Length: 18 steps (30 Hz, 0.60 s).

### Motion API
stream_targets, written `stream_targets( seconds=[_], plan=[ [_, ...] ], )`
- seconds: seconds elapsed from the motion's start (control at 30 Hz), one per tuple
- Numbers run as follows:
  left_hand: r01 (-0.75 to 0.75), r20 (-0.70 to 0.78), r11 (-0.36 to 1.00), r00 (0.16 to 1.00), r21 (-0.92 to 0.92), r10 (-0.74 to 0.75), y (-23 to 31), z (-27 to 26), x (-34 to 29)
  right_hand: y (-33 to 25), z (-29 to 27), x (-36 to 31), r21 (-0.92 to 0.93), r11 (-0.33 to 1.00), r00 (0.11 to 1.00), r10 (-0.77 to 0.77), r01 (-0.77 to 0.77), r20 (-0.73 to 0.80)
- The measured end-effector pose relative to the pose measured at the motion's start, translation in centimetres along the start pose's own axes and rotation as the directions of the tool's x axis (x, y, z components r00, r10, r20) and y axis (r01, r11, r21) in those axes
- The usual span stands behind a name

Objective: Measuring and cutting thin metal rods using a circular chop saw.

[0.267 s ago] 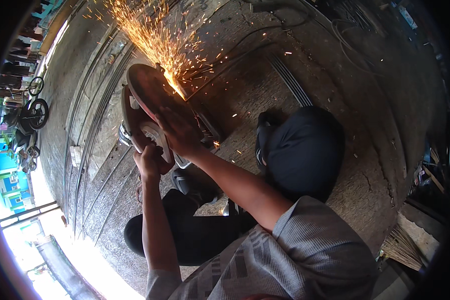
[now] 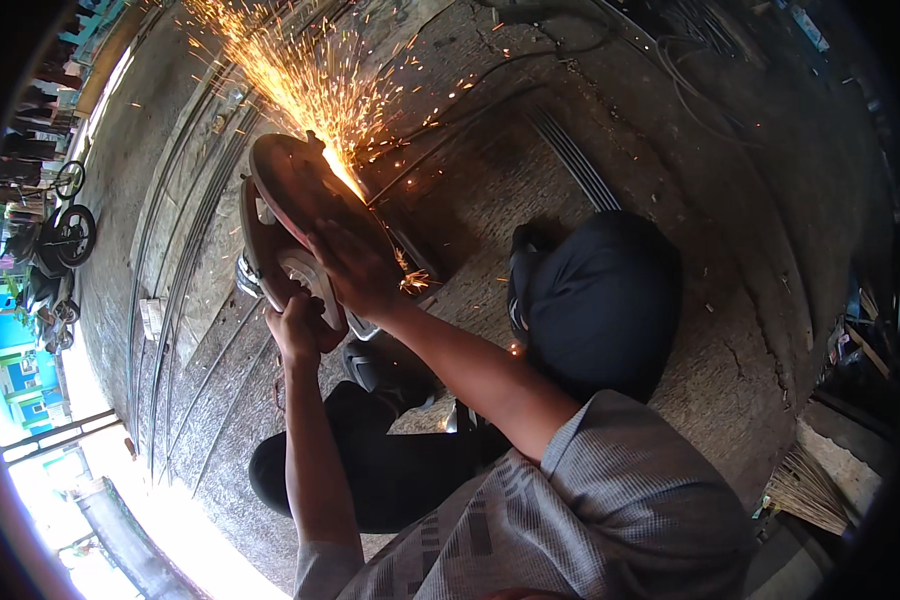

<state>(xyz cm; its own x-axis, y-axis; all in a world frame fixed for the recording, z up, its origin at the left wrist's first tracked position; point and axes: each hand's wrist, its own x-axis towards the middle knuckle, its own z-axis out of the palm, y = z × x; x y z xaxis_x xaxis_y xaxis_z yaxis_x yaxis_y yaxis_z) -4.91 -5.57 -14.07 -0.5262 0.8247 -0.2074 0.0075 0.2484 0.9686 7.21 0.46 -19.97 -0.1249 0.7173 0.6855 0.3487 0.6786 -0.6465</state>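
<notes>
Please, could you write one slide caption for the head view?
Left hand gripping a chop saw, right hand against its round blade guard, while orange sparks spray ahead.

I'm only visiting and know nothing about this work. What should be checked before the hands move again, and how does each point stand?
1. Left hand gripping the machine's handle: ok, fingers curled around it.
2. Right hand supported: ok, it lies on the round brown cover.
3. Main spray of sparks aimed away from the body: ok.
4. Right wrist clear of sparks: not ok, a smaller burst glows close beside it.
5. Gloves worn: not ok, both hands are bare.
6. Eye protection worn: cannot tell, the face is out of view.
</notes>
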Motion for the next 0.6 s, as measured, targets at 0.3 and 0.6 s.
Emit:
stream_targets(
  seconds=[0.3,0.6],
  plan=[
    [0.008,0.012,0.999,1.000,-0.039,-0.008,-0.7,-0.1,0.1,0.0,-0.3,-0.1,0.006,1.000,1.000,-0.001,0.001,-0.026],
    [0.103,0.033,0.989,0.994,-0.110,-0.100,0.4,-0.9,1.5,-1.4,0.5,1.6,0.025,0.996,0.997,0.081,-0.080,-0.013]
  ],
)
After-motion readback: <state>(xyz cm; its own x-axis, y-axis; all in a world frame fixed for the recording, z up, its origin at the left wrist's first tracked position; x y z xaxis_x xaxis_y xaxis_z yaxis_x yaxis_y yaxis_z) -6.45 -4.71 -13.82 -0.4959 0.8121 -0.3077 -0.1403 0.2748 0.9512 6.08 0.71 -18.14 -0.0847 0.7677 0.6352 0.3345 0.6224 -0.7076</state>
